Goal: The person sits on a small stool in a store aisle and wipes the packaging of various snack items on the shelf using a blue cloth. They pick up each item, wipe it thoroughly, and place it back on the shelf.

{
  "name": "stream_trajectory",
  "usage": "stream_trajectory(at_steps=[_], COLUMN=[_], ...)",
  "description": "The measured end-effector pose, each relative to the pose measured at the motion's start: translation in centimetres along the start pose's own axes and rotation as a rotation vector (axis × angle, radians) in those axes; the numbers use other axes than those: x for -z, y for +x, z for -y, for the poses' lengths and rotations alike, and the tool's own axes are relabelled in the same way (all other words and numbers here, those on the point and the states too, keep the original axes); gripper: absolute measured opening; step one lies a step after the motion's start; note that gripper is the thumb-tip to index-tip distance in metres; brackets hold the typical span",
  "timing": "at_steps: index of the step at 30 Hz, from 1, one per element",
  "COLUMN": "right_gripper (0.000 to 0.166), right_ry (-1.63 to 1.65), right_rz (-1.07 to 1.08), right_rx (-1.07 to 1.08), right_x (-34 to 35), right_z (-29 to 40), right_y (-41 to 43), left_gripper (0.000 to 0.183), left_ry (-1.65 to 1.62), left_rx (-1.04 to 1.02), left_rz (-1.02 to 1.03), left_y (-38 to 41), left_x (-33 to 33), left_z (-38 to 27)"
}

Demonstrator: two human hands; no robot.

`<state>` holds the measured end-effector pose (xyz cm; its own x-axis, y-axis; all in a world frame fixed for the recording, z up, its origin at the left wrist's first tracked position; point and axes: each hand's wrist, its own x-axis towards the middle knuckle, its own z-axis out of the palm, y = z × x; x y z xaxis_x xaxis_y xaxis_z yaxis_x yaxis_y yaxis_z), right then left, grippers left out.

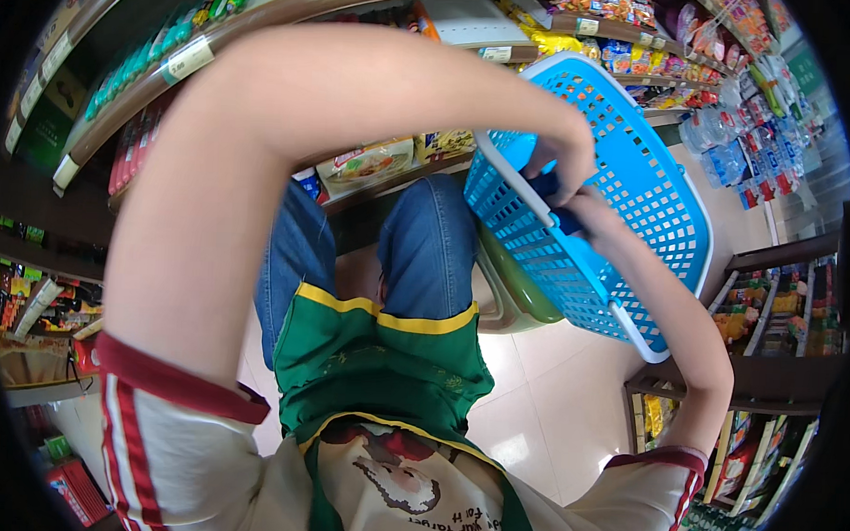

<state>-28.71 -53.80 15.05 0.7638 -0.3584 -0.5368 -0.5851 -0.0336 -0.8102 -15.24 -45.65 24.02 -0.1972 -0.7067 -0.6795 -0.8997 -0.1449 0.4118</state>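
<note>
A blue plastic shopping basket (612,138) with a pale rim stands tilted at the right of my knees, over a green plastic object that may be a stool (519,283). Both my hands are inside the basket, close together and slightly blurred. My left hand (569,162) reaches across from the left and has its fingers bent around a dark blue item (543,185). Against it, my right hand (587,209) grips the lower part of the same dark item, its fingertips partly hidden. What this item is, I cannot tell.
Shelves with packaged goods (369,166) run along the front and left. Snack packets (629,56) fill the far shelves. Bottled water packs (752,154) stand on the floor at upper right. More shelving (772,379) is at the right, near my right elbow.
</note>
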Motion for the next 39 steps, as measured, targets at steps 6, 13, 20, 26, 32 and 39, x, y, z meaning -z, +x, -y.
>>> stream_trajectory(at_steps=[6, 13, 20, 26, 32, 39], right_gripper=[0.032, 0.055, 0.045, 0.053, 0.063, 0.035], right_ry=[0.19, 0.324, 0.059, -0.063, 0.228, 0.304], right_rz=[-0.231, -0.313, -0.059, 0.137, 0.877, 0.66], right_rx=[0.313, 0.636, 0.744, 0.92, 0.601, 0.228], right_x=[2.3, -1.1, -16.7, -25.5, -32.2, -39.1], right_z=[7.0, 6.2, -0.2, -1.1, -3.1, -6.3], right_y=[-11.7, -20.9, -20.4, -12.8, -7.7, -1.2], left_gripper=[0.055, 0.063, 0.064, 0.044, 0.051, 0.049], left_ry=[-0.093, -0.704, -1.227, -1.752, -2.044, -1.692], left_rx=[-0.474, -0.684, -0.583, -0.37, -0.218, 0.518], left_rz=[-0.705, -1.051, -1.265, -1.619, -1.719, -1.77], left_y=[-9.1, -15.3, -14.9, -14.1, -16.3, -16.1], left_x=[-1.8, -13.3, -28.9, -39.2, -43.8, -46.1], left_z=[-1.4, -5.1, -6.1, -2.0, 0.2, 5.9])
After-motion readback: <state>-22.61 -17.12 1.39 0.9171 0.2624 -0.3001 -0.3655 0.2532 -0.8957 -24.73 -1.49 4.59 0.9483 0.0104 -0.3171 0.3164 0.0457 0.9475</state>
